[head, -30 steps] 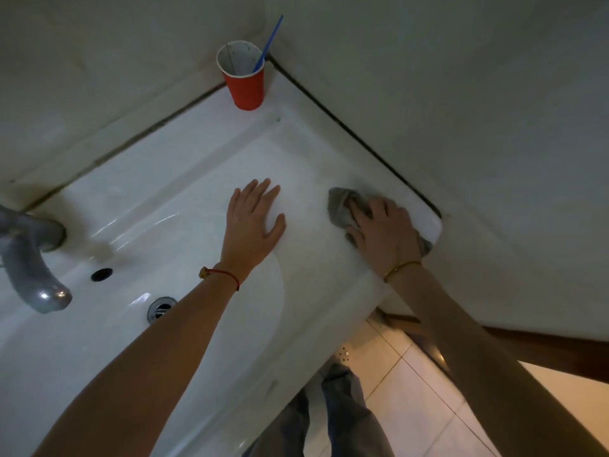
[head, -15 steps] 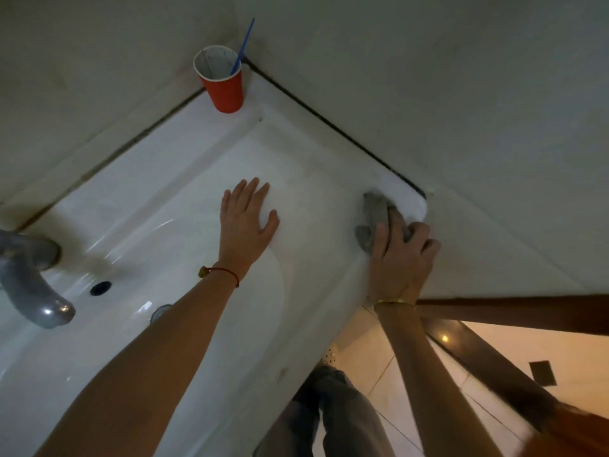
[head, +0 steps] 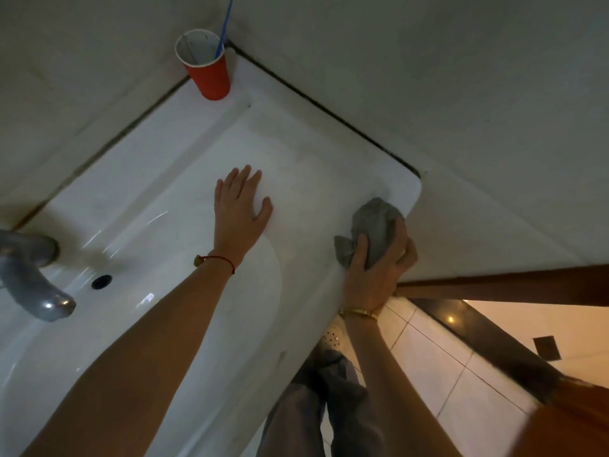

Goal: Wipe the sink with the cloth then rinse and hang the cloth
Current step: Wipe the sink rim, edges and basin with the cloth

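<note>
A white ceramic sink (head: pixel 316 153) fills the left and middle of the view, set into a wall corner. My left hand (head: pixel 239 212) lies flat on its broad right ledge, fingers spread, holding nothing. At the sink's front right corner my right hand (head: pixel 375 272) grips a bunched grey cloth (head: pixel 372 225) and presses it against the rim. The cloth's upper part shows above my fingers; the rest is hidden under my palm.
A red cup (head: pixel 207 69) holding a blue stick stands in the back corner of the ledge. A grey tap (head: pixel 29 278) overhangs the basin at left, above an overflow hole (head: pixel 101 282). Walls close in behind and right. Tiled floor (head: pixel 438 367) lies below.
My right hand has slid the cloth from the ledge by the side wall toward me to the front right corner rim. My left hand has stayed flat on the ledge.
</note>
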`<control>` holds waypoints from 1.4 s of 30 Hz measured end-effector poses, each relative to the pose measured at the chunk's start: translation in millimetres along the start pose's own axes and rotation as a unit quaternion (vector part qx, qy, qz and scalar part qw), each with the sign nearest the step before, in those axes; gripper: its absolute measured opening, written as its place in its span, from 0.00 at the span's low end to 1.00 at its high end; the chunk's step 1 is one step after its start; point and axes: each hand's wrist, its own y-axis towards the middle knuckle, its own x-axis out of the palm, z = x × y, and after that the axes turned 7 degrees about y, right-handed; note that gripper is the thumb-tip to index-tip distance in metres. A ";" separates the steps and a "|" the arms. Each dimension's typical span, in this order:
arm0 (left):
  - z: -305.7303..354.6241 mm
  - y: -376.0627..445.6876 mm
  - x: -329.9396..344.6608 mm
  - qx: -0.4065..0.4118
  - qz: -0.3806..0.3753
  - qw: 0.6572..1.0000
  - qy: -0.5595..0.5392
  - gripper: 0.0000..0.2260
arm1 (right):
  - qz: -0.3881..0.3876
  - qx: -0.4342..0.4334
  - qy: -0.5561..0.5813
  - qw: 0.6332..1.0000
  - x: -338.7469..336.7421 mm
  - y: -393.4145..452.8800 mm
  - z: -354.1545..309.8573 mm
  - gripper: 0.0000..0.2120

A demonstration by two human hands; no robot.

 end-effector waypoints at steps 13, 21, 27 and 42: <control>-1.6 -0.5 2.8 0.001 0.004 1.000 0.007 0.23 | -0.096 0.027 -0.089 0.991 0.4 20.3 10.6 0.38; -0.4 0.2 2.6 0.001 0.003 1.000 0.009 0.24 | -0.064 0.014 -0.186 0.980 13.1 86.6 -5.5 0.38; -1.3 -0.4 2.8 -0.001 0.000 1.000 0.009 0.23 | -0.087 0.041 -0.128 0.987 6.9 27.4 -0.3 0.41; 0.4 0.7 2.4 -0.002 0.004 1.000 0.014 0.23 | -0.122 0.008 -0.163 0.979 2.0 7.4 -0.7 0.39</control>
